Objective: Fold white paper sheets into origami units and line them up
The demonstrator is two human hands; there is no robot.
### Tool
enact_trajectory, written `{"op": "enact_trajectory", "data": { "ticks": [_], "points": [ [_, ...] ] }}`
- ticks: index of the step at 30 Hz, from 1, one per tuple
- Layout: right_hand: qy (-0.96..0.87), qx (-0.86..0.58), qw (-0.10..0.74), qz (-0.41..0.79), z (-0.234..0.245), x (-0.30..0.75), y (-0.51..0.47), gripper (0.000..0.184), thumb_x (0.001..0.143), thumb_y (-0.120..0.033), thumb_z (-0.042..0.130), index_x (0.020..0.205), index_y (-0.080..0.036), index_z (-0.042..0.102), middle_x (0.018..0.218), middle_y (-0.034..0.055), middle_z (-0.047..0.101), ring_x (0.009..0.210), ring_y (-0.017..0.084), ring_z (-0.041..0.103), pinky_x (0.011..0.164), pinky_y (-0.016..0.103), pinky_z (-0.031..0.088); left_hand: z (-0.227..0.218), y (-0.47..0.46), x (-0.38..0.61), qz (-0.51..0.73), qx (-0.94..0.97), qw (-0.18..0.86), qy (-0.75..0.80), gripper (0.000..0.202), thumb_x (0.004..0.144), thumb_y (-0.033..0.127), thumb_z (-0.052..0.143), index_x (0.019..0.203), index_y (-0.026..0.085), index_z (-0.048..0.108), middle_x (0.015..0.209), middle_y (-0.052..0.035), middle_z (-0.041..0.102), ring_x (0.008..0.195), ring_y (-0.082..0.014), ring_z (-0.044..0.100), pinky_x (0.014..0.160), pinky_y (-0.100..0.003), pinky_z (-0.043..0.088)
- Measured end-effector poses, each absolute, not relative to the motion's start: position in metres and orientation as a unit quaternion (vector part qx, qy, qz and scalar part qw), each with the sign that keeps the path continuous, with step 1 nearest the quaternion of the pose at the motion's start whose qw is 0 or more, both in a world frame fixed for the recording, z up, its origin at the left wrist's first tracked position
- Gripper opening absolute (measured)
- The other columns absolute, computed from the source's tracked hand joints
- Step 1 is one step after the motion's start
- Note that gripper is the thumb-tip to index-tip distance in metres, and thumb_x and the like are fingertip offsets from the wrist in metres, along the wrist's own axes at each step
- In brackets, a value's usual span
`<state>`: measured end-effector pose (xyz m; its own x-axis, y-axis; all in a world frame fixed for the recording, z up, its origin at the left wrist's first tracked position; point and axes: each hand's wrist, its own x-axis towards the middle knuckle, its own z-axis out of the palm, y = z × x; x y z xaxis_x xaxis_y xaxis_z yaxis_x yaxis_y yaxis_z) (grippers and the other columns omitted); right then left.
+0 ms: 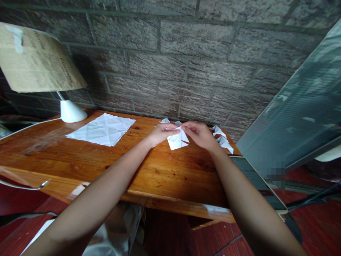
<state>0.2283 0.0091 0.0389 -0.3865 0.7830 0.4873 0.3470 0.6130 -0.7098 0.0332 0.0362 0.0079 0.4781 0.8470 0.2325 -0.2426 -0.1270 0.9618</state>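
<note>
A small piece of folded white paper (176,141) is held up over the table between both hands. My left hand (163,133) grips its upper left side, the thumb lying across the front. At its top right edge, my right hand (198,133) pinches the paper between thumb and fingers. Two pointed flaps hang down at the lower right with a gap between them. Behind my hands, other folded paper pieces (165,121) lie by the wall, partly hidden. More folded white paper pieces (225,143) rest just right of my right hand.
Creased white sheets (102,128) lie flat on the wooden table (165,174) at the left. A lamp (72,111) with a newsprint shade stands at the back left. Against the right edge is a dark-screened tablet or laptop (255,181). A brick wall (170,71) closes off the back.
</note>
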Motion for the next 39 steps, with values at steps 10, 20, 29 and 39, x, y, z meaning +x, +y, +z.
{"op": "enact_trajectory", "data": {
  "ticks": [10,20,29,39],
  "points": [
    [-0.752,-0.365,0.416,0.358,0.0397,0.2302,0.0111,0.031,0.083,-0.046,0.066,0.098,-0.020,0.074,0.097,0.0045,0.074,0.082,0.018,0.065,0.079,0.034,0.052,0.0064,0.0379,0.0336,0.433,0.614,0.614,0.242,0.038,0.063,0.039,0.085,0.090,0.013,0.078,0.086,-0.0078,0.074,0.068,-0.0145,0.062,0.067,-0.028,0.043],
    [-0.751,-0.373,0.408,0.360,0.0392,0.2336,0.0126,0.035,0.080,-0.050,0.069,0.097,-0.020,0.075,0.092,0.0041,0.074,0.080,0.017,0.065,0.079,0.034,0.052,0.0099,0.0354,0.0337,0.426,0.622,0.607,0.252,0.040,0.062,0.040,0.085,0.089,0.013,0.078,0.082,-0.0064,0.074,0.066,-0.0138,0.061,0.066,-0.027,0.042],
    [-0.774,-0.371,0.406,0.313,0.0360,0.2333,0.0153,0.034,0.084,-0.048,0.065,0.098,-0.019,0.075,0.092,0.0050,0.074,0.084,0.019,0.065,0.079,0.033,0.051,0.0094,0.0364,0.0346,0.436,0.626,0.588,0.269,0.037,0.059,0.036,0.087,0.086,0.013,0.078,0.080,-0.0062,0.073,0.066,-0.0140,0.061,0.064,-0.027,0.041],
    [-0.762,-0.368,0.413,0.336,0.0371,0.2309,0.0138,0.034,0.083,-0.047,0.066,0.098,-0.018,0.075,0.091,0.0053,0.075,0.084,0.019,0.065,0.079,0.033,0.051,0.0093,0.0347,0.0351,0.436,0.603,0.610,0.273,0.038,0.059,0.038,0.087,0.085,0.012,0.078,0.078,-0.0066,0.072,0.063,-0.0130,0.060,0.063,-0.027,0.040]
  ]
}}
